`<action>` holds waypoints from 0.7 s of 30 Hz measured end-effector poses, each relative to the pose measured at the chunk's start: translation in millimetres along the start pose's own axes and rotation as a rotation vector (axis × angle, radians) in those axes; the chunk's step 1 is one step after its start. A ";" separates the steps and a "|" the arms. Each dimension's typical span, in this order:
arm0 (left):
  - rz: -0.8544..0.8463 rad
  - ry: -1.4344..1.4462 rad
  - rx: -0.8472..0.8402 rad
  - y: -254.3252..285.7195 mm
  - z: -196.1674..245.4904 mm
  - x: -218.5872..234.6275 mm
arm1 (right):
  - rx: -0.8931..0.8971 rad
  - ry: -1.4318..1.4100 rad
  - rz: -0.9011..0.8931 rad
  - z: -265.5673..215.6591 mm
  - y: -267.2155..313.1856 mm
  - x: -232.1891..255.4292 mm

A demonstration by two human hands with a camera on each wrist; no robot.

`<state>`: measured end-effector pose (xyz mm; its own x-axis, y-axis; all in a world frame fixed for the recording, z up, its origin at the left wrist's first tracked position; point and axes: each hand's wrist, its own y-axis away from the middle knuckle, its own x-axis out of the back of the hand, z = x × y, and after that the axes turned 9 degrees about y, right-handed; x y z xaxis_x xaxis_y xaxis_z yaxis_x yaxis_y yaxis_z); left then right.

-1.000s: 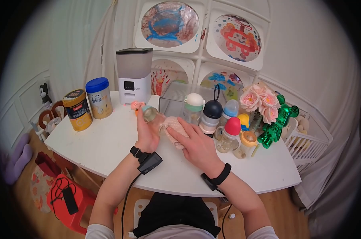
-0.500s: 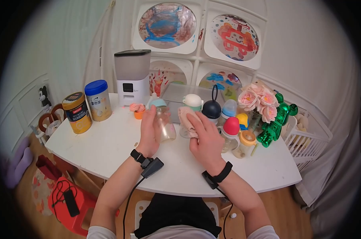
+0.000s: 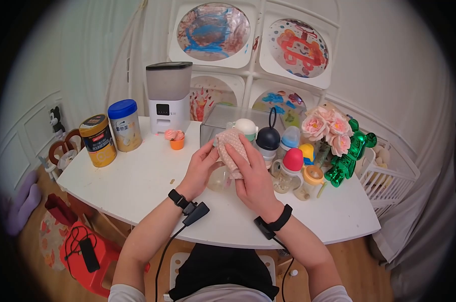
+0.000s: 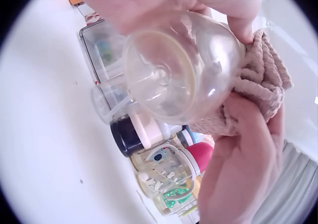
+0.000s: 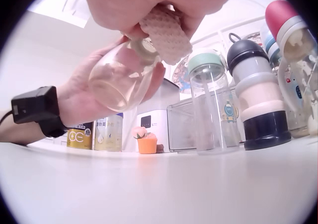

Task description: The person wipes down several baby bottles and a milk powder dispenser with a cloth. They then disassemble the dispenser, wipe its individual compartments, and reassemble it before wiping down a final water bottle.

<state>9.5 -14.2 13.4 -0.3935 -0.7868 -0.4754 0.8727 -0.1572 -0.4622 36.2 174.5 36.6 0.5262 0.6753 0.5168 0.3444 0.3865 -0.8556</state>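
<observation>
My left hand (image 3: 197, 171) grips a clear baby bottle (image 5: 121, 77), tilted with its rounded base toward me and down, above the white table. In my right hand (image 3: 258, 181) is a pink waffle-weave cloth (image 3: 231, 148), bunched over the bottle's upper end. That end, with its cap, is mostly hidden by cloth and fingers. Both hands meet at the cloth. In the left wrist view the bottle's base (image 4: 164, 77) faces the camera, and the right thumb presses the cloth against its side.
Right of the hands stand a green-lidded bottle (image 5: 211, 105), a dark stacked container (image 3: 268, 138), a red-capped bottle (image 3: 288, 173) and an orange-capped bottle (image 3: 311, 183). Behind is a clear box (image 3: 213, 121). A small orange flowerpot (image 3: 176, 144), white dispenser (image 3: 168, 100) and two cans (image 3: 125, 126) sit left.
The bottle swung upright beside the left hand, apart from the cloth, then tilted base-down toward me. The right hand moved right with the cloth, then back left onto the bottle's upper end.
</observation>
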 end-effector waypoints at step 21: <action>0.254 0.163 0.002 -8.3 -8.4 13.1 | 0.088 0.006 -0.222 -3.9 4.7 2.9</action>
<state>-5.4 -18.2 4.7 -0.2035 -0.6947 -0.6899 0.9497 0.0314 -0.3117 42.4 175.9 34.2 0.4495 0.5639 0.6928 0.3831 0.5789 -0.7198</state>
